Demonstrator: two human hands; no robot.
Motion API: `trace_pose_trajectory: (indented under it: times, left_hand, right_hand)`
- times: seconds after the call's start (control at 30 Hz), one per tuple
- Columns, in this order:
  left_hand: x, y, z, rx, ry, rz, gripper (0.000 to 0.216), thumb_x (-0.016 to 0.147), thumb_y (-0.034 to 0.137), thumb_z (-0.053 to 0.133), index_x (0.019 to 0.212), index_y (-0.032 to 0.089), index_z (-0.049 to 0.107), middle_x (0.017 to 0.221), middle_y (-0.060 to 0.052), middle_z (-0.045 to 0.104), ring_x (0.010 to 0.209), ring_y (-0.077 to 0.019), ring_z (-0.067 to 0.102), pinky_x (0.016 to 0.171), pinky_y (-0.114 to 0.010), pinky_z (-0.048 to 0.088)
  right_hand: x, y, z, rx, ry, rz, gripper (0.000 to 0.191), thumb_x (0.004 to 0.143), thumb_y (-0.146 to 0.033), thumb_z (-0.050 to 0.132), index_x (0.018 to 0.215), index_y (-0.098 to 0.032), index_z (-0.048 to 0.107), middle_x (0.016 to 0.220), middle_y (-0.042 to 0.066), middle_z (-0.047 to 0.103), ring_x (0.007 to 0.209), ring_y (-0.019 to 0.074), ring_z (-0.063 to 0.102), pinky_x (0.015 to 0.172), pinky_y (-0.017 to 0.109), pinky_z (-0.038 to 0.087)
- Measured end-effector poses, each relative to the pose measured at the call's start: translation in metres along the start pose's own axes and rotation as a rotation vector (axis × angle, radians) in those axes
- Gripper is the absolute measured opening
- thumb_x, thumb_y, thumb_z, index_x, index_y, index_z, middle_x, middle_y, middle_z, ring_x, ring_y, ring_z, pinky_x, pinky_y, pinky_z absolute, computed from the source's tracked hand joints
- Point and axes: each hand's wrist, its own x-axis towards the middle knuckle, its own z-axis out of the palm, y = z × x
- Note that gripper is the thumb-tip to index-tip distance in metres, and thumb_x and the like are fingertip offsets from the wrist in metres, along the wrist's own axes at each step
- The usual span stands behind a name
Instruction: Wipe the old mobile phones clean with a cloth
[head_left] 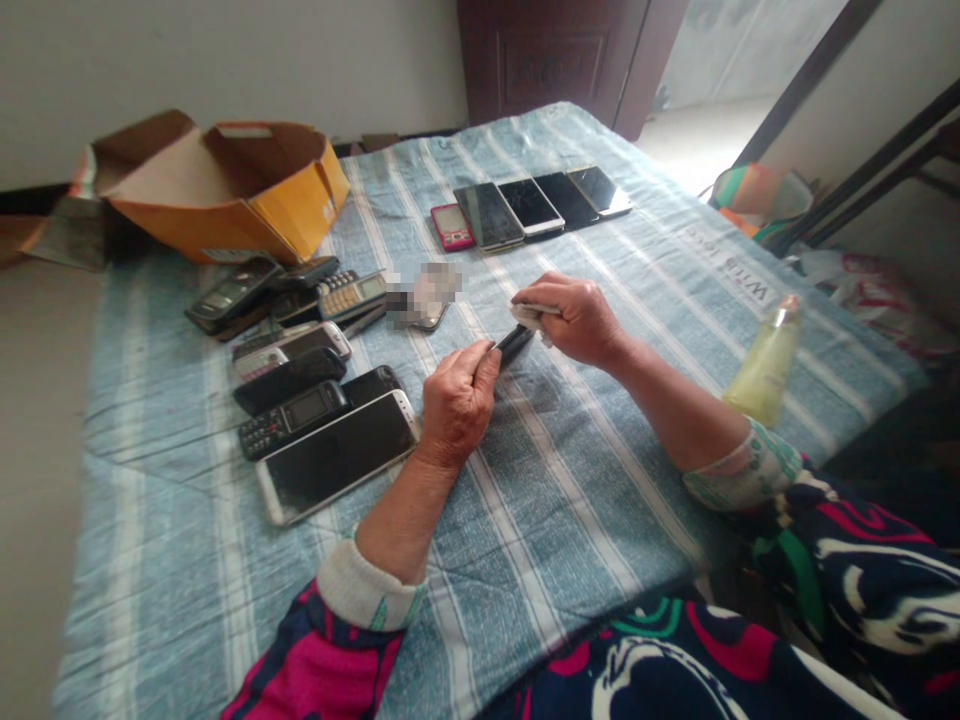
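starting at the far left, an open cardboard box point(225, 190) lies on its side at the back edge of the surface point(585, 480), which is covered with a blue striped cloth. just in front of the box sits a loose heap of old keypad phones point(292, 300), some lying over one another. nearer the person, a black keypad phone point(292, 418) lies beside a large white-rimmed smartphone point(337, 455), screen up and touching it along one side. a blurred object point(424, 295) rests just right of the heap; what it is cannot be told.

toward the middle, the left hand point(457, 400) is curled, its thumb and fingers pinching the near end of a dark phone point(516, 342). the dark phone is held between the two hands, tilted, just above the cloth at the middle of the surface. the right hand point(574, 320) is closed around a white cloth point(534, 315), which is pressed against the far end of the dark phone.

behind the hands, a small red phone point(452, 226) begins a row of four smartphones point(532, 205) laid side by side, screens up, well apart from the hands. at the right, a yellowish bottle point(766, 365) stands near the right forearm, close to the edge of the surface.
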Motion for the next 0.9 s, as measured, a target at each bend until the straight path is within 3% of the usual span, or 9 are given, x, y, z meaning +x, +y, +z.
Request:
trace_pose_trajectory:
  times: [0.27, 0.5, 0.9]
  left_hand:
    - [0.0, 0.0047, -0.0042, -0.06, -0.018, -0.039, 0.043, 0.097, 0.046, 0.042, 0.107, 0.014, 0.069, 0.107, -0.009, 0.072, 0.101, -0.0196, 0.066, 0.094, -0.029, 0.049]
    - [0.0035, 0.005, -0.008, -0.09, -0.014, -0.137, 0.044, 0.096, 0.047, 0.041, 0.096, 0.016, 0.071, 0.094, -0.007, 0.072, 0.092, -0.0199, 0.066, 0.086, -0.028, 0.05]
    - [0.0058, 0.0063, -0.0097, -0.057, -0.048, -0.102, 0.034, 0.095, 0.039, 0.043, 0.089, 0.018, 0.069, 0.09, -0.006, 0.072, 0.087, -0.0189, 0.066, 0.085, -0.028, 0.049]
  right_hand:
    - [-0.0019, 0.0025, 0.0008, 0.05, -0.009, 0.0, 0.037, 0.072, -0.004, 0.045, 0.091, -0.019, 0.072, 0.089, 0.003, 0.068, 0.086, 0.016, 0.062, 0.08, 0.028, 0.048]
    - [-0.0024, 0.0015, 0.0006, 0.061, -0.003, 0.016, 0.037, 0.071, -0.004, 0.045, 0.091, -0.02, 0.073, 0.089, 0.003, 0.069, 0.086, 0.0158, 0.062, 0.08, 0.028, 0.05]
    - [-0.0027, 0.001, 0.0007, 0.089, 0.009, 0.039, 0.039, 0.071, -0.004, 0.044, 0.093, -0.019, 0.074, 0.09, 0.003, 0.068, 0.086, 0.015, 0.063, 0.079, 0.027, 0.049]
